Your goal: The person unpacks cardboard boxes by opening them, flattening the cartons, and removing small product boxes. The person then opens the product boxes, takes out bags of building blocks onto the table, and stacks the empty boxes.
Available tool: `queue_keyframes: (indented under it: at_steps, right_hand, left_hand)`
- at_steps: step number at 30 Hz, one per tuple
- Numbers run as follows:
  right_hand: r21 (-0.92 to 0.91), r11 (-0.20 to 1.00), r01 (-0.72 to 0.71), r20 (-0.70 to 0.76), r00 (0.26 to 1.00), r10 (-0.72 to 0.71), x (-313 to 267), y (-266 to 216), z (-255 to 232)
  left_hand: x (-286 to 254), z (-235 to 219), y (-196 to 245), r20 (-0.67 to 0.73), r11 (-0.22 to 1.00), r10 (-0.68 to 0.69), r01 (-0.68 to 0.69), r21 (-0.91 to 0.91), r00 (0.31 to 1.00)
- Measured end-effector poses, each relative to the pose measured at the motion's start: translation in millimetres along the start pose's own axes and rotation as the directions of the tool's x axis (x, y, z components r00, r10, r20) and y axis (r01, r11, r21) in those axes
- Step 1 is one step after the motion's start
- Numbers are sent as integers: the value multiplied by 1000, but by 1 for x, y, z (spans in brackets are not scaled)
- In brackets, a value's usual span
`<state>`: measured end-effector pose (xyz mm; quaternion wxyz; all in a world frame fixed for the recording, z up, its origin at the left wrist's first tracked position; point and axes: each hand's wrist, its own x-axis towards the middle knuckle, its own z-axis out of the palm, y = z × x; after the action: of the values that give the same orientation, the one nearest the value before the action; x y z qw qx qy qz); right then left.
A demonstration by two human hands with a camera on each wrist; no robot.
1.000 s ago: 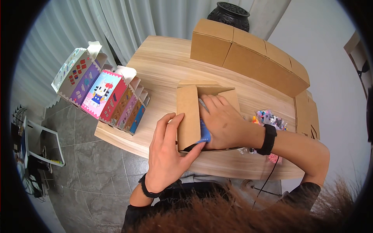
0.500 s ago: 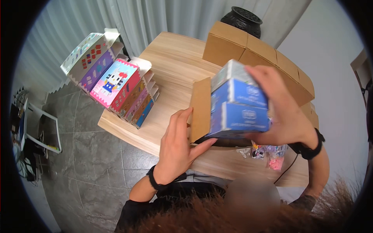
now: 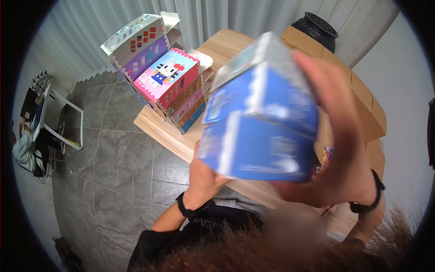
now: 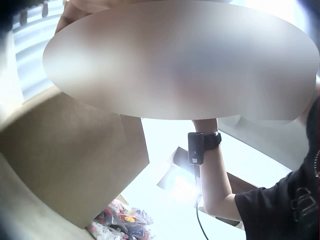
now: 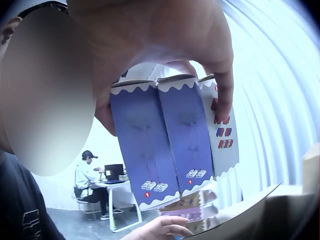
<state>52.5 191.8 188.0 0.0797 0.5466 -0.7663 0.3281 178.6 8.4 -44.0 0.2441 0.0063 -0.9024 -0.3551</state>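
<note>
Three small boxes side by side, two blue [image 3: 272, 145] and one grey-white [image 3: 283, 56], are gripped by the right hand [image 3: 340, 136] and held up near the head camera. In the right wrist view the fingers and thumb [image 5: 160, 40] span the outer sides of the blue boxes [image 5: 142, 145] and the pale one [image 5: 222, 140]. Lower down, the left hand [image 3: 204, 181] is partly hidden behind the boxes; its fingers are out of sight there. In the left wrist view an open brown carton [image 4: 75, 155] stands close by.
A row of colourful printed boxes [image 3: 167, 75] stands at the table's left side. Brown cartons [image 3: 362, 99] line the back and right, beside a black pot [image 3: 317, 29]. Bagged small pieces [image 4: 122, 220] lie near the carton. Another person [image 5: 87, 175] sits at a white desk.
The right hand has come out of the brown carton with the three boxes and lifted them toward the head camera. The view has shifted, so the printed boxes appear farther right.
</note>
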Motion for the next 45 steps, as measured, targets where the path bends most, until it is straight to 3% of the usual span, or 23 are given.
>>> queue_keyframes:
  at_steps: [1,3,4,6,8,10,11,13,17,20,21,22,23,25,28,29,31,37,39,44,45]
  right_hand:
    - [19,1000,-2,13,1000,2,3,3,14]
    - [21,999,26,16,1000,-27,4,7,44]
    - [16,998,59,27,998,-59,4,10,57]
    - [26,999,29,77,997,-31,3,17,83]
    - [32,999,2,121,993,-6,-2,26,102]
    - [-222,975,-17,263,962,77,-10,36,117]
    - [-221,975,-31,254,963,89,-11,39,122]
    - [-554,827,90,404,898,173,-15,45,127]
    - [-555,826,98,380,913,147,-18,49,121]
    - [-450,885,123,359,932,53,-22,50,101]
    - [-381,920,95,269,963,11,-25,49,90]
    - [-309,948,74,173,985,-21,-28,47,80]
    - [-317,946,66,181,984,-8,-34,47,70]
    - [-319,947,-28,14,999,35,-48,46,51]
    - [-370,927,-52,-53,998,35,-83,54,46]
    - [-374,926,-51,-54,998,33,-91,54,46]
    - [-496,868,-11,152,983,100,-103,54,49]
    - [-492,870,37,260,960,106,-117,74,57]
    - [-490,871,28,207,975,85,-114,76,48]
    - [-498,866,-43,-9,999,44,-114,66,7]
    - [-497,867,-35,-2,999,39,-117,60,-7]
  left_hand:
    - [-13,-6,-6,8,1000,3,-3,7,1000]
    - [-37,-13,-15,-76,948,-278,261,-185,957]
    - [-44,-14,-15,-69,950,-275,260,-175,959]
    - [-54,-16,-15,-152,894,-426,389,-224,892]
    - [-58,-13,-18,-180,920,-384,358,-161,906]
    - [-57,-7,-21,-208,945,-324,308,-106,923]
    - [-54,-6,-19,-196,948,-317,303,-102,928]
    - [-43,-1,-13,-197,966,-259,254,-49,946]
    - [-19,5,2,-179,981,-194,188,-49,965]
    - [-5,15,-7,-147,987,-156,149,-62,977]
    - [-3,18,-12,-124,992,-116,109,-64,985]
    - [-1,20,-14,-94,979,-185,175,-104,978]
    - [1,20,-17,-87,977,-187,176,-119,979]
    - [7,20,-22,-51,979,-182,177,-100,982]
    - [13,23,-27,-68,979,-190,184,-90,979]
    - [15,24,-29,-70,978,-199,194,-69,977]
    - [17,27,-31,-85,983,-175,169,-72,981]
    - [9,26,-24,-145,991,-132,136,18,981]
    - [0,21,-22,-146,978,-208,207,-18,967]
    - [-22,17,-24,-200,977,-214,210,-40,956]
    - [-26,16,-23,-265,982,-187,187,-25,946]
